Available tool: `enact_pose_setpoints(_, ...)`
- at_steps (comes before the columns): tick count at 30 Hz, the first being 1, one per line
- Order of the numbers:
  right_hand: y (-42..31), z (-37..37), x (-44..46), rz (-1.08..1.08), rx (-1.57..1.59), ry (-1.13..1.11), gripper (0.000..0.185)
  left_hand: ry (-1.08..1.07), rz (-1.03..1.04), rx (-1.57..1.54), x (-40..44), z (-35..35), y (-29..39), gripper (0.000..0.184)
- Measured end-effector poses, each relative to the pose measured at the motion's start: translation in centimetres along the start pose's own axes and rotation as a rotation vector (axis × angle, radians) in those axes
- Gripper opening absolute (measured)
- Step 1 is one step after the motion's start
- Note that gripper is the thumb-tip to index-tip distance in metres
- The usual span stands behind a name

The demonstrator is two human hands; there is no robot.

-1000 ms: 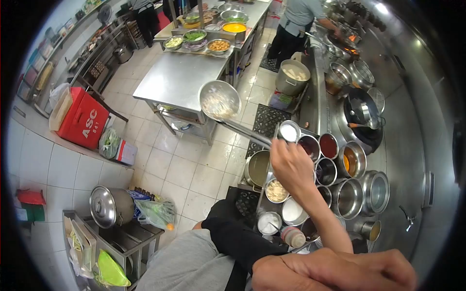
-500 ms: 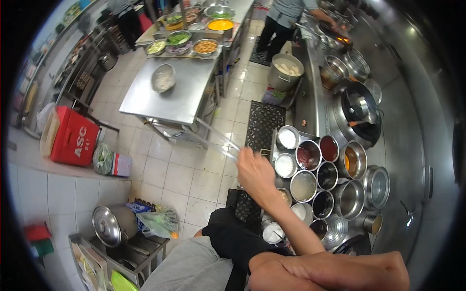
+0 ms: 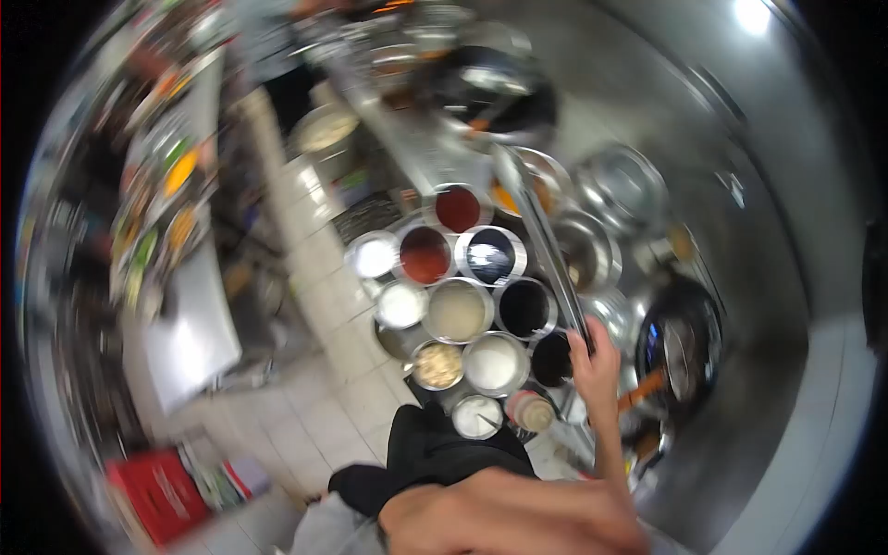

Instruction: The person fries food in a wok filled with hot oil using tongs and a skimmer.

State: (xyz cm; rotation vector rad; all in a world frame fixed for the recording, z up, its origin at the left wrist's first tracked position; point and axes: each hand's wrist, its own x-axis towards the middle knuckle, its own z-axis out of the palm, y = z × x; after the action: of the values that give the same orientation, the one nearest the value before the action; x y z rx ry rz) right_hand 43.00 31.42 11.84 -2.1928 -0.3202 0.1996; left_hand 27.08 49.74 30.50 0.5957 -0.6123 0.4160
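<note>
My right hand is closed round the handle end of long metal tongs. The tongs point up and away, their blurred far end over a steel pot with orange contents. Left of the hand are a dark-liquid pot and a pot of white contents. A jar stands below them. A bare arm crosses the bottom of the view; my left hand does not show.
A black wok sits to the right, another wok at the top. Pots of red sauce and pale pieces stand nearer the left. A steel table, a red box and a co-worker are at left.
The view has swung right. My right hand has moved with the tongs from the aisle side to over the pots. The metal bowl set down on the steel table is no longer distinguishable.
</note>
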Motion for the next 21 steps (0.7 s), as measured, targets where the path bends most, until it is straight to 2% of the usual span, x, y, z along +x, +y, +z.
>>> enact_pose_setpoints(1,1.2,-1.4,1.5,-0.036,-0.009,0.055,0.035,-0.026,0.001,0.104,0.4,-0.3,-1.1,0.03)
enact_pose_setpoints(3,2.6,-5.2,5.3,-0.134,-0.264,0.192,0.038,-0.074,0.084,0.326,1.6,-1.0,-3.5,0.027)
enact_pose_setpoints(4,2.5,-7.3,7.5,-0.024,-0.328,0.182,0.036,-0.13,0.037,0.402,1.9,-1.8,-4.1,0.024)
enact_pose_setpoints(5,3.4,-9.1,9.8,-0.045,-0.417,0.246,0.035,-0.19,-0.005,0.48,2.2,-2.5,-4.6,0.023)
enact_pose_setpoints(7,6.1,-12.3,15.7,0.041,-0.615,0.293,0.032,-0.369,-0.386,0.544,1.9,-4.9,-3.0,0.029)
enact_pose_setpoints(8,7.1,-13.2,18.6,0.083,-0.668,0.33,0.03,-0.339,-0.538,0.602,2.0,-5.0,-3.0,0.035)
enact_pose_setpoints(9,10.2,-13.7,21.9,0.004,-0.707,0.418,0.028,-0.338,-0.602,0.651,1.7,-5.2,-3.4,0.037)
enact_pose_setpoints(11,13.8,-14.2,28.4,0.146,-0.849,0.293,0.024,-0.328,-0.719,0.754,0.2,-6.1,-4.9,0.044)
enact_pose_setpoints(12,16.5,-13.6,31.1,0.188,-0.922,0.253,0.023,-0.282,-0.788,0.74,-0.7,-6.2,-5.6,0.055)
enact_pose_setpoints(15,19.3,-11.3,34.1,0.05,-0.953,0.145,0.024,-0.273,-0.907,0.704,-2.1,-6.8,-7.4,0.059)
enact_pose_setpoints(16,17.4,-11.0,33.6,0.032,-0.977,0.134,0.025,-0.269,-0.951,0.674,-2.2,-6.8,-7.6,0.06)
enact_pose_setpoints(19,12.0,-12.2,30.7,0.138,-0.792,0.187,0.026,-0.261,-1.002,0.633,-2.9,-7.6,-7.7,0.06)
enact_pose_setpoints(21,12.8,-12.5,31.1,0.158,-0.798,0.23,0.029,-0.212,-0.995,0.673,-3.3,-8.1,-7.4,0.059)
